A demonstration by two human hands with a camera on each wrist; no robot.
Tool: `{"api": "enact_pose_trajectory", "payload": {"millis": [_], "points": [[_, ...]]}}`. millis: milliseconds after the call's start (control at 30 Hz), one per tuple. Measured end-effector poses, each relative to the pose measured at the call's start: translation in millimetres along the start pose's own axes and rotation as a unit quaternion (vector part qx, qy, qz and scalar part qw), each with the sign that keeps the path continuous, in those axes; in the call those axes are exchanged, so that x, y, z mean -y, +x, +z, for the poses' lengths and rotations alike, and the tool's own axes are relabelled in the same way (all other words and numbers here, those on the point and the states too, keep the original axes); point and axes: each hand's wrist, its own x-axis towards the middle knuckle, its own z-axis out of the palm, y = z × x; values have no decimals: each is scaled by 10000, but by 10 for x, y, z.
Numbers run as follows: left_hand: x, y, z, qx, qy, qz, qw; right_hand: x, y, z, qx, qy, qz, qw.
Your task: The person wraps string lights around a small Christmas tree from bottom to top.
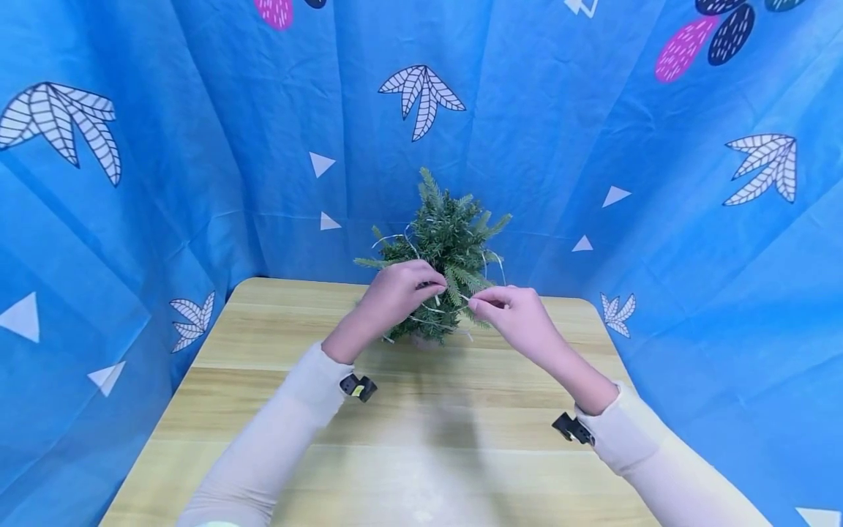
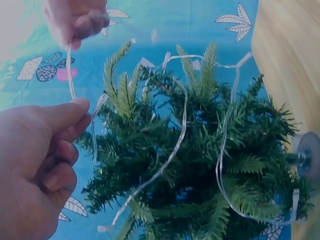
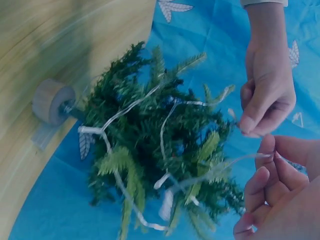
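Note:
A small artificial Christmas tree (image 1: pixel 448 238) stands upright at the far side of the table. A clear-wired string of fairy lights (image 2: pixel 70 75) loops loosely around its branches, with small white bulbs. My left hand (image 1: pixel 398 293), in front of the tree, pinches the wire between thumb and forefinger near one bulb. To the right of the branches, my right hand (image 1: pixel 516 318) pinches the same string between thumb and fingertips. A short stretch of wire runs between the two hands in the left wrist view. In the right wrist view, the round wooden base (image 3: pixel 55 102) shows below the branches.
The wood-grain table (image 1: pixel 276 351) reaches from the tree toward me. Blue patterned curtain (image 1: pixel 560 146) hangs close behind the tree and along both sides. Small black wrist devices (image 1: pixel 358 386) sit at both cuffs.

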Motion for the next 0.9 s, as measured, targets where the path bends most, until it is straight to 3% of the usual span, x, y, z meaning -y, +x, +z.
{"api": "enact_pose_trajectory", "payload": {"millis": [233,533,667,900], "points": [[87,28,5,-126,-391,-542,9977,-183,-56,-203,16,-375,-16,9993],[125,88,-18,-319,-555,-886,9940,-325,-36,-546,-32,-1021,89,9947],[82,122,5,-365,-503,-1036,9927,-366,95,-693,-206,-1058,262,9938],[-19,201,114,-487,-234,-1402,9886,-274,538,-807,-658,-1166,476,9899]]}}
